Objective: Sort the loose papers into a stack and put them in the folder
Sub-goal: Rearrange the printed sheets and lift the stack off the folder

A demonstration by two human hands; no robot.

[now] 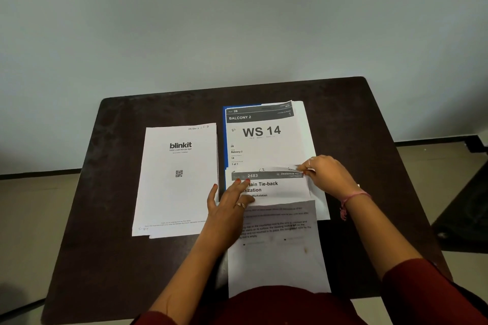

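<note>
Papers: the white printed task sheet (274, 190) is pinned flat by the left hand (228, 203) while the right hand (326, 174) pinches its corner, probably to square it onto the stack.

Blinkit sheets (175, 182) lie left of folder stack (266, 140).

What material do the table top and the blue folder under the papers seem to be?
Table top: probably dark wood or laminate, semi-matte, with faint streaks and soft reflections. Blue folder: likely plastic or card; only a thin, smooth blue edge shows.
</note>
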